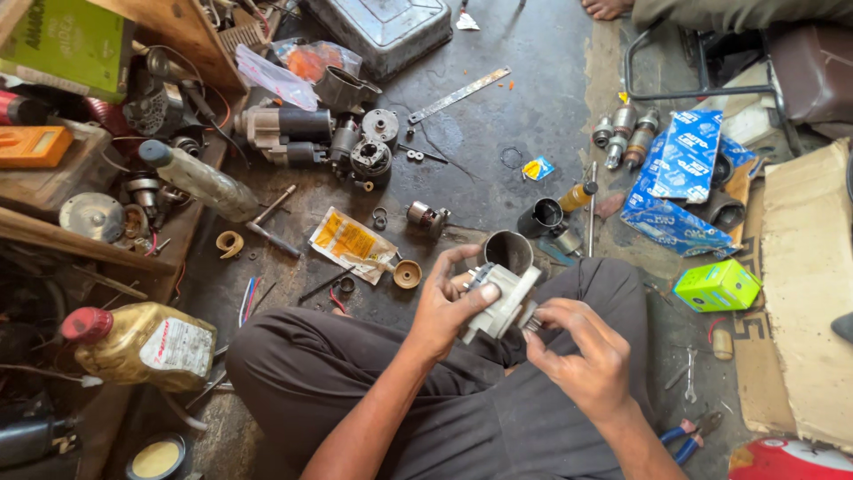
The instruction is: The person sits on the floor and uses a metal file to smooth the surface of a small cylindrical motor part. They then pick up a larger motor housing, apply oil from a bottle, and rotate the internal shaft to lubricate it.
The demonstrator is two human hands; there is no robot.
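I sit cross-legged on a grimy floor with a grey metal motor housing part (500,298) held over my lap. My left hand (447,302) grips it from the left, thumb across its face. My right hand (582,351) pinches its lower right end with fingertips; I cannot tell whether a small piece sits between those fingers. Just behind the part stands a dark metal cylinder (508,250) on the floor.
Dismantled starter motors (306,133), a hammer (271,222), a yellow packet (348,242), blue boxes (680,169), a green box (716,285), pliers (689,436), an oil bottle (147,345) and cardboard (804,284) lie around. Another person's foot (606,7) shows at the top.
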